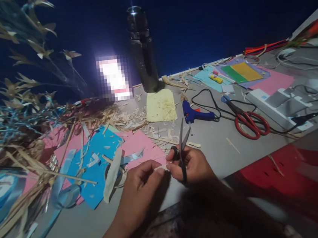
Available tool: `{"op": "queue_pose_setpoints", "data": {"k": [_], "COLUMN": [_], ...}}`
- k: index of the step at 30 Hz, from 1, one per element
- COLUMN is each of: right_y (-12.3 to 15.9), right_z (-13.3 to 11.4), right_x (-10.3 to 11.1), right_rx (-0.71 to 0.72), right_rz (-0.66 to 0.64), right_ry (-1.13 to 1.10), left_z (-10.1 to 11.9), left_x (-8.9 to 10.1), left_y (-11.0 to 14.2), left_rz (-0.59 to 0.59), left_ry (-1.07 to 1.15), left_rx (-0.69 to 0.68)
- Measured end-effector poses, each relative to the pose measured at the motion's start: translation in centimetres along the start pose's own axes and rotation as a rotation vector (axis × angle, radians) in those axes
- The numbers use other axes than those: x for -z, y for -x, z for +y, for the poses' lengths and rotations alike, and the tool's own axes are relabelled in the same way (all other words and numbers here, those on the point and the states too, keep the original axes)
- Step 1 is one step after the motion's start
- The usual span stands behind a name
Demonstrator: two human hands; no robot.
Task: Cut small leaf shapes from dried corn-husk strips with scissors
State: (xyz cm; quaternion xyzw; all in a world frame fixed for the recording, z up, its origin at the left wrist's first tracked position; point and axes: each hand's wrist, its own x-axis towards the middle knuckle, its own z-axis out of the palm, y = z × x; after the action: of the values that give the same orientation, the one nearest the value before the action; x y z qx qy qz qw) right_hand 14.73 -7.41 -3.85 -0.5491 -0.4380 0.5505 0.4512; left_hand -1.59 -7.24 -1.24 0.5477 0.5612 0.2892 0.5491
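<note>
My left hand [141,185] is closed, thumb against forefinger, on a small pale strip [160,168] close to the table's near edge. What the strip is made of, I cannot tell. Beside it, my right hand [196,164] has a small pair of scissors [181,139] looped on its fingers, blades slightly apart and pointing away from me. Its thumb and forefinger pinch near the strip's right end, almost touching my left fingertips. Just beyond the scissors lies a blue glue gun [198,114] on its side.
Left are dried stalks [39,165], a blue sheet [94,179], pink paper [139,147] and ribbon [57,194]. A dark bottle [144,63] stands at the back behind yellow paper [160,105]. Red-handled scissors [252,124], a power strip [277,110] and a red chair [278,174] are right.
</note>
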Motion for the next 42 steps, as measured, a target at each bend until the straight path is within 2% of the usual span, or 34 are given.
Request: {"op": "queue_pose_setpoints", "data": {"k": [3,6,9,12,14,16,19,22,26,29,32,36,39,40,42], "right_y": [0.5,1.0,1.3,1.4,1.4,1.4,1.4,1.5,1.7,1.9,2.1,2.3,2.5,2.5,2.4], "right_z": [0.3,0.6,0.9,1.0,1.1,1.3,2.0,2.7,2.8,2.4,2.4,2.5,2.3,2.2,2.1], "right_x": [-0.5,-1.0,-1.2,-1.1,-1.0,-1.1,-1.5,-1.9,-2.2,-2.2,-2.2,-2.1,-1.9,-1.7,-1.5], "right_rx": [0.097,0.197,0.337,0.469,0.478,0.459,0.453,0.468,0.478,0.459,0.455,0.487,0.542,0.583,0.718], "right_rz": [0.054,0.13,0.184,0.225,0.219,0.174,0.11,0.129,0.168,0.172,0.098,0.118,0.176,0.194,0.219], "right_ry": [0.149,0.251,0.309,0.36,0.373,0.379,0.366,0.354,0.327,0.329,0.337,0.353,0.375,0.378,0.375], "left_z": [0.3,0.3,-0.1,-0.3,-0.3,-0.3,-0.4,-0.9,-1.3,-1.0,-0.7,-0.9,-1.1,-1.1,-1.2], "left_x": [-0.9,-1.1,-0.4,0.9,1.3,1.2,0.4,0.1,1.4,2.1,1.5,0.8,1.6,1.9,2.4], "left_y": [0.0,0.0,0.3,0.8,1.0,1.1,1.1,1.4,2.1,2.4,2.3,2.2,2.1,2.0,1.8], "left_rz": [0.122,0.255,0.3,0.262,0.239,0.225,0.24,0.283,0.303,0.264,0.199,0.256,0.297,0.261,0.099], "left_ry": [-0.366,-0.582,-0.608,-0.469,-0.403,-0.431,-0.586,-0.726,-0.716,-0.643,-0.72,-0.767,-0.571,-0.437,-0.088], "left_rx": [-0.135,-0.279,-0.347,-0.348,-0.361,-0.402,-0.475,-0.517,-0.499,-0.506,-0.53,-0.471,-0.324,-0.251,-0.081]}}
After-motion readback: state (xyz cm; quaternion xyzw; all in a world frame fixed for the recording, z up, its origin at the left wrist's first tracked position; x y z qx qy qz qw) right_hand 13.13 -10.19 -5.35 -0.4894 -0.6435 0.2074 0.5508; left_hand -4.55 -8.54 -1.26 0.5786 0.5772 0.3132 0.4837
